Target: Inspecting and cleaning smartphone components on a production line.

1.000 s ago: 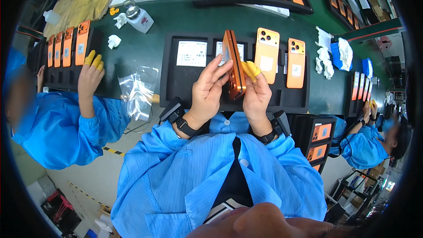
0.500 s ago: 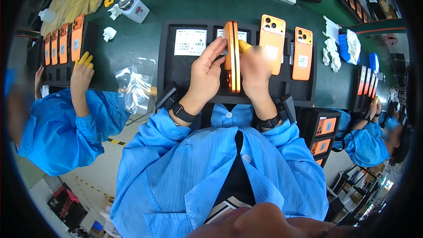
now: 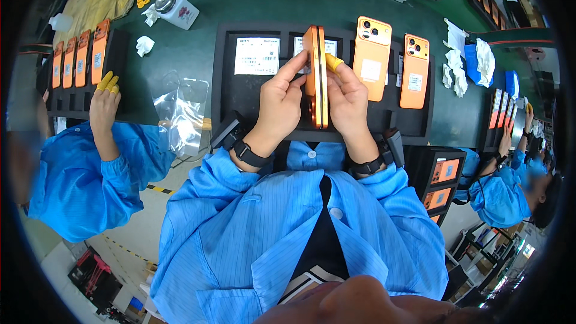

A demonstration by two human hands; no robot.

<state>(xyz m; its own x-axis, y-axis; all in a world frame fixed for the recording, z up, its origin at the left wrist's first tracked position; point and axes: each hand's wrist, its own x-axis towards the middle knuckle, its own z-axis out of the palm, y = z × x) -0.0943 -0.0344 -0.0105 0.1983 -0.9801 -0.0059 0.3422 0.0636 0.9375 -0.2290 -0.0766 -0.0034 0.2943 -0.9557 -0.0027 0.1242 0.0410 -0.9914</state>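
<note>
Orange phone (image 3: pixel 316 75), held upright and edge-on above the black tray (image 3: pixel 225 93), is gripped between both hands: left hand (image 3: pixel 281 105) clasps its left side, right hand (image 3: pixel 347 103) its right. Two more orange phones (image 3: pixel 391 60) lie in the tray just beside

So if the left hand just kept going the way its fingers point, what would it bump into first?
The left hand points up and slightly right, its fingertips already on the orange phone held edge-on. Past that, it would probably meet the white label card in the black tray, though depth is hard to judge.
</note>
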